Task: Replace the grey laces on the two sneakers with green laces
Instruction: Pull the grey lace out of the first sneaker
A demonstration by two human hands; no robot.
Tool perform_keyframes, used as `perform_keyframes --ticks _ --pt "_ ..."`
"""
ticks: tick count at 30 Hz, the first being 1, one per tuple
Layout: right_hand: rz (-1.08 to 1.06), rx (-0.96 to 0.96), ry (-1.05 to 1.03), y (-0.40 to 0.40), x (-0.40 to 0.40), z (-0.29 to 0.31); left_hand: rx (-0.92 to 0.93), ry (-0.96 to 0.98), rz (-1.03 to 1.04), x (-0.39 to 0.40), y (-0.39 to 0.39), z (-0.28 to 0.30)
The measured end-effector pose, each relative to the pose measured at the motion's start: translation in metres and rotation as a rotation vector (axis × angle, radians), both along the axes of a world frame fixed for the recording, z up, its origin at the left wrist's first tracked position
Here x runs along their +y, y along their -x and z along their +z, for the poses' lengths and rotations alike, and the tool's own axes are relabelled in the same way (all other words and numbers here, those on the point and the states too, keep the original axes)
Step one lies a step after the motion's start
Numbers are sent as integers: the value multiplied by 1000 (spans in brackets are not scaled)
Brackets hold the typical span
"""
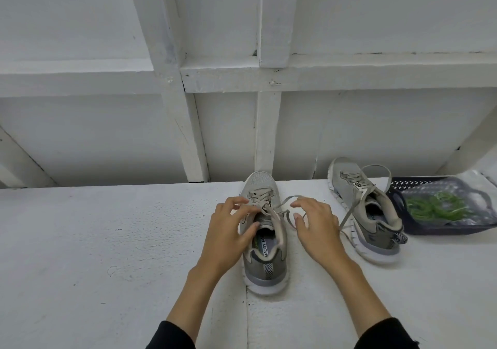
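Two sneakers [265, 230] [365, 208] stand lengthwise, toes toward the wall [107, 138].

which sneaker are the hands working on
The near sneaker at centre, heel toward the camera, between both hands. The other sneaker lies untouched to the right beside the basket.

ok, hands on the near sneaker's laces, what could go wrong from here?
1. The near sneaker stands free on the white surface; neither the left hand nor the right hand pins it, so pulling the grey lace may drag it.
2. The far sneaker's loose lace trails toward the right hand and could snag.
3. The green laces in the dark basket look tangled.
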State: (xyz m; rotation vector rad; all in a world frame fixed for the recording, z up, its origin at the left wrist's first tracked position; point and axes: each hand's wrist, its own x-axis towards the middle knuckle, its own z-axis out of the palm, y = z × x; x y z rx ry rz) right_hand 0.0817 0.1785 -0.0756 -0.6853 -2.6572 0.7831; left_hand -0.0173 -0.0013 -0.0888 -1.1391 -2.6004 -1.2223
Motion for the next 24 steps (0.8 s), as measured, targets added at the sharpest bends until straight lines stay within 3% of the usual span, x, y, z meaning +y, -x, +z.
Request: perform_keyframes --ticks 2,6,10,14,16,20,22,24 --pt "-61 186 24 -1 -16 4 159 43 19 6 1 2" --pt "-20 129 230 3 -35 0 403 122 -7 17 5 8" --pt "-50 218 259 3 -37 -9 461 174 -9 25 9 12" --pt "-140 304 448 3 -37 -14 544 245 -17 35 5 11" --pt "-167 330 511 3 -38 -17 342 121 34 35 0 11" --pt "-189 355 574 4 -43 -19 -365 -475 371 30 -5 16" --pt "-199 367 592 7 -42 -19 -603 -533 505 27 -7 16" --pt "-205 378 600 8 -42 -21 -579 -428 490 24 -11 13"
